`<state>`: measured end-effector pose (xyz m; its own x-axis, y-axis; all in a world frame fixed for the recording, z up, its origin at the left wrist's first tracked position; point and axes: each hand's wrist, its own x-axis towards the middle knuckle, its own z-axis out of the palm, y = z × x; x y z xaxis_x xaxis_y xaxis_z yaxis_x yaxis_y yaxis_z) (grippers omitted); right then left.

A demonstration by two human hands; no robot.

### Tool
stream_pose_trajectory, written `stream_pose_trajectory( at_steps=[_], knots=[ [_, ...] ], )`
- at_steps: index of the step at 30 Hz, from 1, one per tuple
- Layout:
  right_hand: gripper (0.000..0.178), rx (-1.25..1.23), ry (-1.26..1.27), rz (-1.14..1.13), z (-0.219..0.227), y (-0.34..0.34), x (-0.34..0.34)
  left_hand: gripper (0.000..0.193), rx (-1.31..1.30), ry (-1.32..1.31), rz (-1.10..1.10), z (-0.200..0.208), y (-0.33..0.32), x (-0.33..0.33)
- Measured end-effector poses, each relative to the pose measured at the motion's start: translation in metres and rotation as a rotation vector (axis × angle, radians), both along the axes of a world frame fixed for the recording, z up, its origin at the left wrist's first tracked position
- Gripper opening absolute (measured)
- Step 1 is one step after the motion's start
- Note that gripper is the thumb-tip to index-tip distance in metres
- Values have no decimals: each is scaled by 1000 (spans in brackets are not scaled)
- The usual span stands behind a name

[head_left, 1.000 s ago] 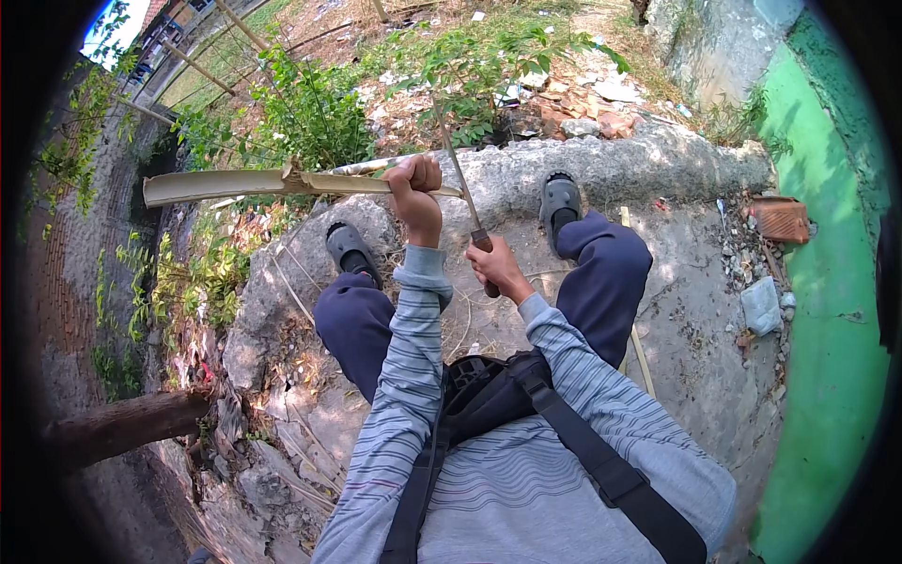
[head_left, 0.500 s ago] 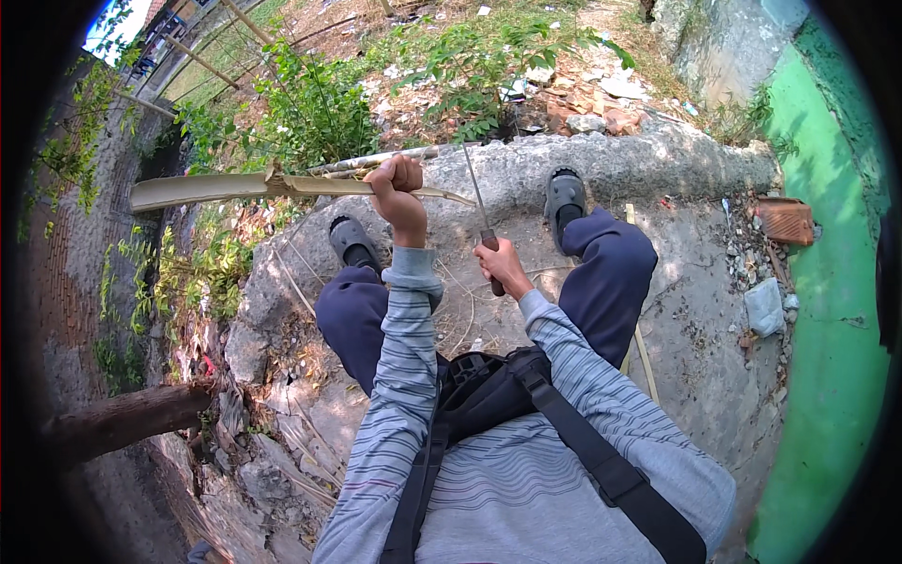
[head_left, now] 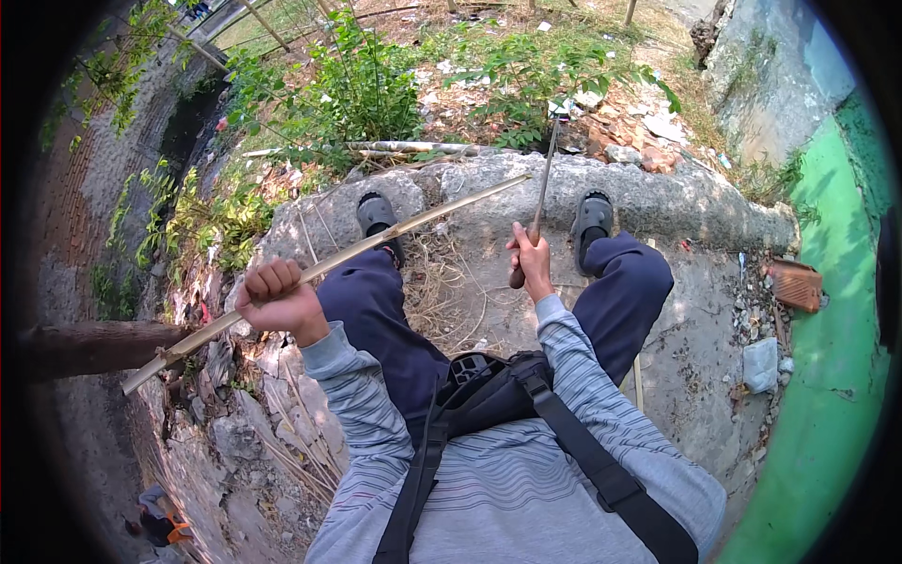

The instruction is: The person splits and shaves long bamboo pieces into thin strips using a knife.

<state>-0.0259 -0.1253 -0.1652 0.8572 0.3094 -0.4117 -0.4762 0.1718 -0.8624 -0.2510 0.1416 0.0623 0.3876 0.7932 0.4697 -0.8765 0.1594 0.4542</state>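
Pale strip [head_left: 442, 210], one: slanting above the left trouser leg [head_left: 362, 310], its far tip lying just beside the knife [head_left: 542, 200]. Left hand [head_left: 282, 298]: clenching around the strip. Right hand [head_left: 532, 261]: grasping the knife by its brown handle [head_left: 517, 278]. Grey clogs [head_left: 593, 218], pair: standing at the rough ledge [head_left: 676, 205].
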Motion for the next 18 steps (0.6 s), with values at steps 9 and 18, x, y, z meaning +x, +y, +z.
stream_pose_trajectory(
  at_steps=[9,18],
  knots=[
    [22,332,-204,-31,101,19,11,38,-133,-136,72,-27,-1,-97],
    [28,404,-276,-31,158,4,20,40,-452,144,55,-40,-16,-108]
  ],
)
